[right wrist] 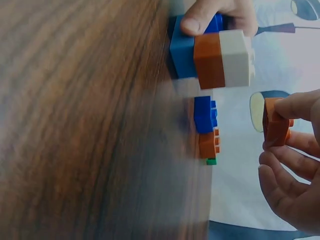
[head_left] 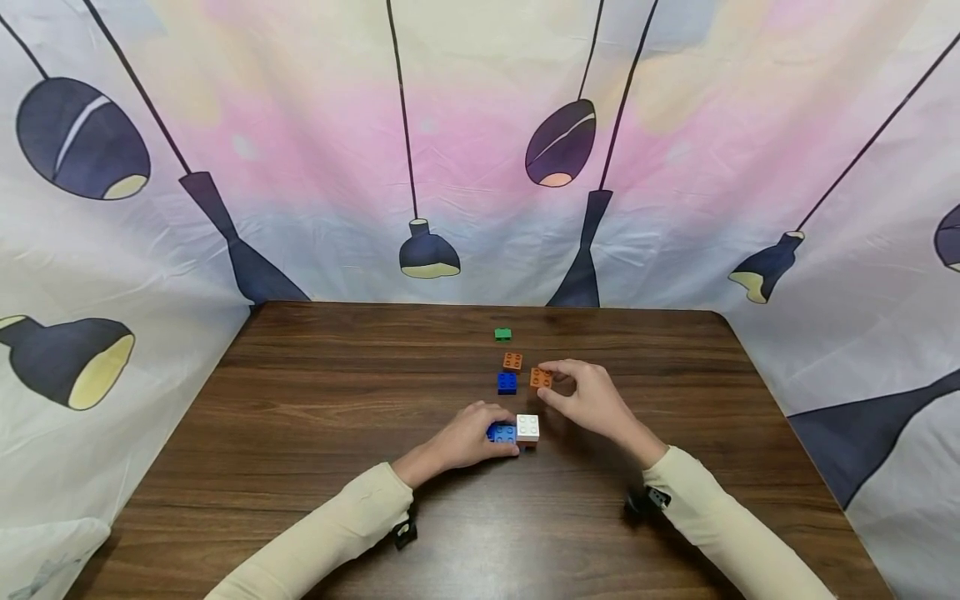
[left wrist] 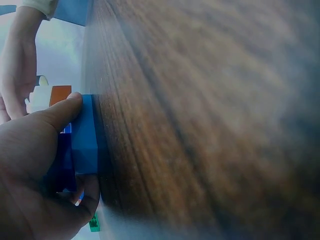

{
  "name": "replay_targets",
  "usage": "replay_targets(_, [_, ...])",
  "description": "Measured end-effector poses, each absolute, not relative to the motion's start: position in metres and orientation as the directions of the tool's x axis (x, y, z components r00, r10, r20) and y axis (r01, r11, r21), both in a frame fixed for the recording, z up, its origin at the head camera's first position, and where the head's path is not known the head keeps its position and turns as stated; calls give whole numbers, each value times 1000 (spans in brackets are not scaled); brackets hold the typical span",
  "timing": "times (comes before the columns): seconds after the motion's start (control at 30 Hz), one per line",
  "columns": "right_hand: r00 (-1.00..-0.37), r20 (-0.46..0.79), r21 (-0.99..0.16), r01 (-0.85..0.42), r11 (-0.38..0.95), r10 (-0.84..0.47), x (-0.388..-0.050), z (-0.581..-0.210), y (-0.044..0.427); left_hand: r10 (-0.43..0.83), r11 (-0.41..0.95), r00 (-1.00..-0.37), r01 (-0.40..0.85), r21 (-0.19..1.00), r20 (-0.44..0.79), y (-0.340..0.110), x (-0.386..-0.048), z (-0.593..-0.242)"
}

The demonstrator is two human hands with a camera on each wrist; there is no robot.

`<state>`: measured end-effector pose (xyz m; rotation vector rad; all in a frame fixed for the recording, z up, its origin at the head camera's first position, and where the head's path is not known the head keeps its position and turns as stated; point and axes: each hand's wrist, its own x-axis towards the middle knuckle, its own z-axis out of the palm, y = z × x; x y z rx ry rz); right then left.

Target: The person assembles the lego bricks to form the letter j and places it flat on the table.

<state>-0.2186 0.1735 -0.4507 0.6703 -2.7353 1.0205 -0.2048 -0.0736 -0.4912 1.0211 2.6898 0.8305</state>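
Observation:
My left hand (head_left: 468,437) grips a small stack of toy bricks near the middle of the table. A light blue brick (left wrist: 85,135) forms its base, with a darker blue brick (left wrist: 65,165) on it under the palm. At the stack's right end an orange brick (right wrist: 208,60) carries a white brick (head_left: 527,427) on top. My right hand (head_left: 588,400) pinches a separate orange brick (right wrist: 276,122) between thumb and fingers, held above the table. Just beyond the stack lie a blue brick (head_left: 507,383) and another orange brick (head_left: 512,361).
A green brick (head_left: 502,334) lies farthest back, toward the far edge of the wooden table (head_left: 337,358). Behind the table hangs a cloth (head_left: 487,150) printed with lamps. A black device (head_left: 405,532) is strapped at each wrist.

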Motion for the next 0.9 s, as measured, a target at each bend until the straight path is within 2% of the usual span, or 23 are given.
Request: replay_targets(0.9, [-832,322,-536,-554,637,-452,-182,-455,160,657,608,-751,577,545,62,-74,-206,-492])
